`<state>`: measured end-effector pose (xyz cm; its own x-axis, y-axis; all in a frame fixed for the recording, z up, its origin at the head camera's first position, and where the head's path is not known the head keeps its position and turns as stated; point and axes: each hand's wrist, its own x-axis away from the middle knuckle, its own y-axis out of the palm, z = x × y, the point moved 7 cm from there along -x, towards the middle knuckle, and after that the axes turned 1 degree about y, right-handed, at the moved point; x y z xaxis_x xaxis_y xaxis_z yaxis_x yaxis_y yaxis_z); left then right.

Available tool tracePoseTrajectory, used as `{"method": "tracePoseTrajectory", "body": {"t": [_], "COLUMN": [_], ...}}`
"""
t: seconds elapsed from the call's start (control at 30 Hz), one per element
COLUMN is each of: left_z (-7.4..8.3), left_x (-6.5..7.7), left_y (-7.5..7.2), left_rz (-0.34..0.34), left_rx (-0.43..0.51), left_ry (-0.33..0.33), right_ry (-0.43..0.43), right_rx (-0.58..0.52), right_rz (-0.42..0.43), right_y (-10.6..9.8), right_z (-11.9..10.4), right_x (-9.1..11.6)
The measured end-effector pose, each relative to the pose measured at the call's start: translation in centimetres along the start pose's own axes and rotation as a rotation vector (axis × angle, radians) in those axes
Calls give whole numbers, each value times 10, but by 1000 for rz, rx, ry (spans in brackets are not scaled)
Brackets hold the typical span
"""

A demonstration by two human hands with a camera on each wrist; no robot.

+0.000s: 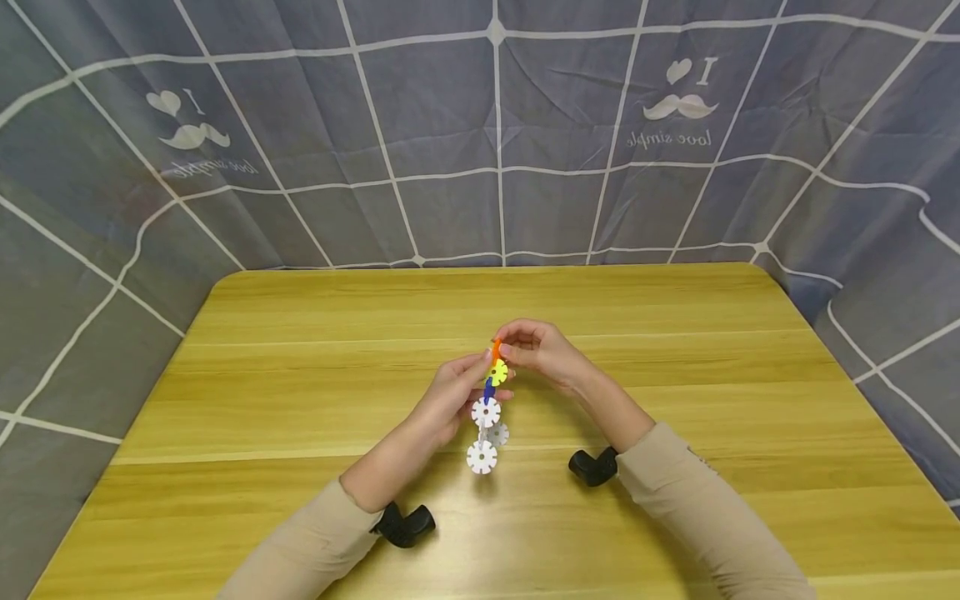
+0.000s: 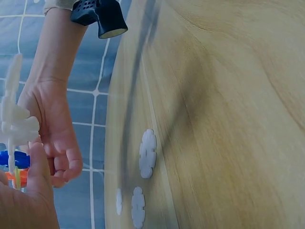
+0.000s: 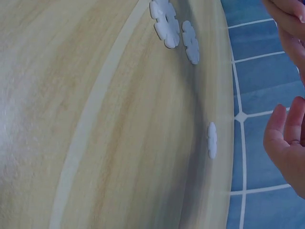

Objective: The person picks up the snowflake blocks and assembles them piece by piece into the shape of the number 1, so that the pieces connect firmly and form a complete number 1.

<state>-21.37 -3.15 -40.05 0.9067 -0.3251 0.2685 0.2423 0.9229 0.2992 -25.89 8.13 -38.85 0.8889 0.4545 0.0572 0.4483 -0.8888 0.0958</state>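
Observation:
A chain of slotted snowflake discs hangs between both hands over the table. From the top it runs through an orange disc point(image 1: 497, 349), a yellow disc point(image 1: 498, 372), a blue disc point(image 1: 490, 389) seen edge-on, and white discs point(image 1: 486, 412) at the lower end. My left hand point(image 1: 452, 392) grips the chain near its upper part, thumb by the orange and yellow discs. With thumb and fingertips, my right hand point(image 1: 546, 354) pinches the orange disc. In the left wrist view, the left thumb lies against the blue disc point(image 2: 18, 159), and white discs point(image 2: 16, 119) stick out above it.
Loose white discs lie flat on the wooden table point(image 1: 300, 417), including one white disc point(image 2: 148, 153) below the hands. Black wrist cameras point(image 1: 405, 525) sit on both sleeves. A grey checked curtain point(image 1: 442, 108) surrounds the table's back and sides.

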Motion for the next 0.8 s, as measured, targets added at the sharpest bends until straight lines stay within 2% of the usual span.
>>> {"method": "tracePoseTrajectory", "body": {"t": [0.23,0.47,0.8], "left_z": [1,1,-3], "left_x": [1,0,0], "left_y": [-2,-3,-8], "left_rz": [46,61,94], "left_rx": [21,12,-12], "left_ry": [-33,7,-8], "right_ry": [22,28,35], "right_rx": [22,27,20], "right_rz": [-20,-24,-54], "right_y": [2,1,-1], "right_z": [3,5,6], "right_x": [-1,-2,-4]}}
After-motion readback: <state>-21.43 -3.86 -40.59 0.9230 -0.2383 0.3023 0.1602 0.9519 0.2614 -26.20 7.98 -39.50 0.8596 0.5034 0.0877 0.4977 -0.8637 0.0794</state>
